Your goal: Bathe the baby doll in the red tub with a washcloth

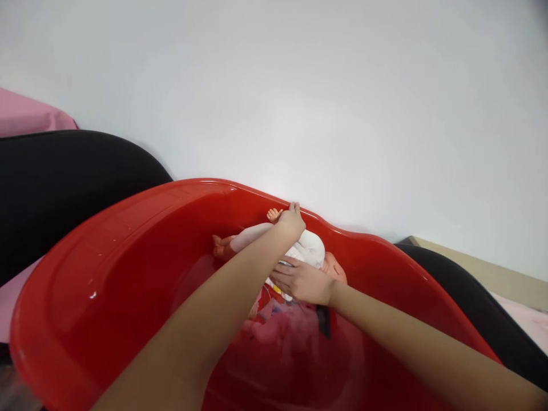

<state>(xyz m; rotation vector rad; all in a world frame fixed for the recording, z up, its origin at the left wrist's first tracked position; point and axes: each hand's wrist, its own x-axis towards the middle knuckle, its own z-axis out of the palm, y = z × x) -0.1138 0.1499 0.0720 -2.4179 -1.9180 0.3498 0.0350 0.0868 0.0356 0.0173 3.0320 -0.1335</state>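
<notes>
A baby doll (311, 249) in a white outfit lies on its side along the far inner wall of a red tub (141, 251). Its bare feet point left and its head, partly covered by my right wrist, is at the right. My left hand (293, 221) reaches over the doll's upper side, fingers stretched toward the tub's far rim beside the doll's small raised hand. Flat against the front of the white outfit rests my right hand (305, 282), fingers extended. My left forearm hides part of the doll's legs and middle.
Pinkish, blurred shapes and a dark strip (323, 321) show in the tub bottom below my right hand. Black curved surfaces (77, 182) flank the tub on both sides. A white wall (299, 103) stands directly behind. Pink material (34, 113) lies at the far left.
</notes>
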